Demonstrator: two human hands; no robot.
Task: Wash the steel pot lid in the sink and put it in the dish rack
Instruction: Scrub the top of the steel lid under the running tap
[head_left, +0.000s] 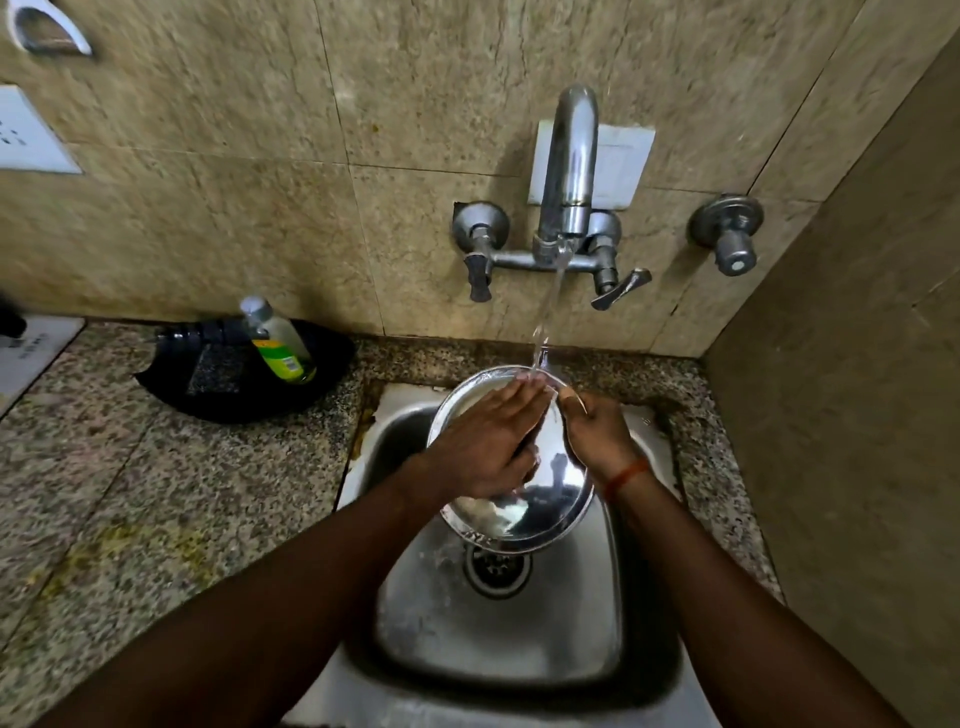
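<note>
The round steel pot lid (545, 499) is held tilted over the steel sink (498, 623), under a running stream of water from the wall tap (569, 171). My right hand (597, 431) grips the lid's right rim. My left hand (488, 441) lies flat on the lid's inner face, fingers stretched toward the water at its far edge. Water runs off the lid's low edge toward the drain (496, 569). No dish rack is in view.
On the granite counter (156, 493) left of the sink sits a black tray (234, 374) holding a dish-soap bottle (278, 343) and a dark scrub pad. Two tap handles (618, 291) and a separate valve (730, 239) stick out of the tiled wall. A side wall closes the right.
</note>
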